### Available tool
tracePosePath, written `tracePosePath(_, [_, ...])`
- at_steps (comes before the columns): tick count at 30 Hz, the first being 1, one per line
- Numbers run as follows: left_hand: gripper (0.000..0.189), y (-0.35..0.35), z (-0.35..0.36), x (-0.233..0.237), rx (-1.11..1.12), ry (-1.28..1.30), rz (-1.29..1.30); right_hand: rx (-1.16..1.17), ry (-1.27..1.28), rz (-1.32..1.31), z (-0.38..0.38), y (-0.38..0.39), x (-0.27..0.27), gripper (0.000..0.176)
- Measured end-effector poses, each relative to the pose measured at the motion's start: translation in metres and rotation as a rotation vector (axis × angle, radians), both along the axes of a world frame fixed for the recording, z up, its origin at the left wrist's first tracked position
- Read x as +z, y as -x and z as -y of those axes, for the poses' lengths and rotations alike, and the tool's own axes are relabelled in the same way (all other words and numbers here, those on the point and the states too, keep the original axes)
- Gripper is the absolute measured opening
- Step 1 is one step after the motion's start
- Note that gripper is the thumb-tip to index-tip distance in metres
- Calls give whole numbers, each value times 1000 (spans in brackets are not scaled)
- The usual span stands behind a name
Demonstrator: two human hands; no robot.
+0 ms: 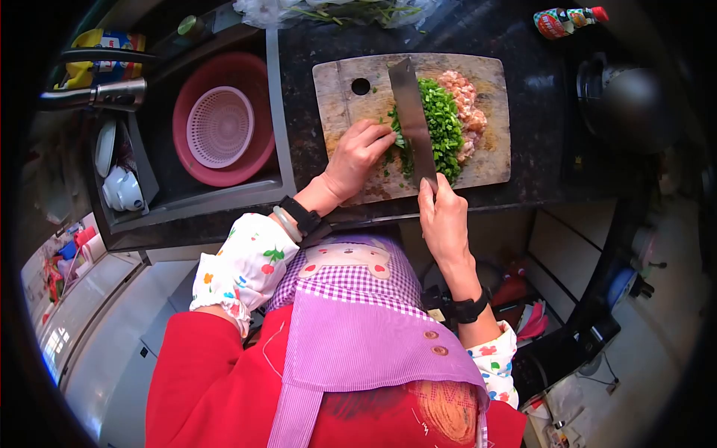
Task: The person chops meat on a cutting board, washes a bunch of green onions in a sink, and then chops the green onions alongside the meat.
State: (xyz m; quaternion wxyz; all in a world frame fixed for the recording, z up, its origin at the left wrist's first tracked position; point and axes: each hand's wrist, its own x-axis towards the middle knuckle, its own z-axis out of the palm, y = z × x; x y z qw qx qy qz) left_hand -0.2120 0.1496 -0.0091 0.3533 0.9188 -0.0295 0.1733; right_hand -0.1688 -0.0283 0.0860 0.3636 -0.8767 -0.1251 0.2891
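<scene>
**Counter check: cleaver on greens at the board**

Dark stone counter (538,89) runs across the far side of the view, with a sink (224,196) let into its left part. A wooden board (336,93) lies on the counter, right of the sink.

Greens (442,127), chopped, lie heaped at the middle of the board. Mince (467,104) lies against their right edge.

The right hand (444,220) is at the board's near edge, fingers closed round the handle of a cleaver (412,119). The handle itself is hidden in the grip. The blade points away from the person and stands on the left side of the greens.

The left hand (358,153) rests on the board just left of the blade. Its fingers are bent and press down on the greens, gripping nothing, with the fingertips close to the blade's flat.

In the sink sits a red basin (258,78) with a pink colander (219,125) inside it. A tap (97,95) reaches in from the left. A bag (261,11) with leafy stalks lies at the far edge, a bottle (567,21) lies far right, and a dark pot (627,101) stands right of the board.
</scene>
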Motion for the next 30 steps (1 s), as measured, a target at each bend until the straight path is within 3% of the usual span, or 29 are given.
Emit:
tracePosePath(10, [33,2,5,-2,81,73,49,84,116,123,-25,-1,-19,15])
tracePosePath(13, [34,3,6,2,91,53,47,47,-17,163,-25,-8,-31,16])
tracePosePath(14, [34,2,7,3,104,39,40,-18,-56,16,-20,-11,-31,17])
tracePosePath(17, [35,6,7,7,117,39,35,-66,-44,-19,-13,-3,-10,16])
tracePosePath(22, [29,4,5,2,135,113,8,51,4,84,0,6,13,13])
tracePosePath(30, [25,3,7,0,141,142,-18,95,90,111,-17,4,-18,12])
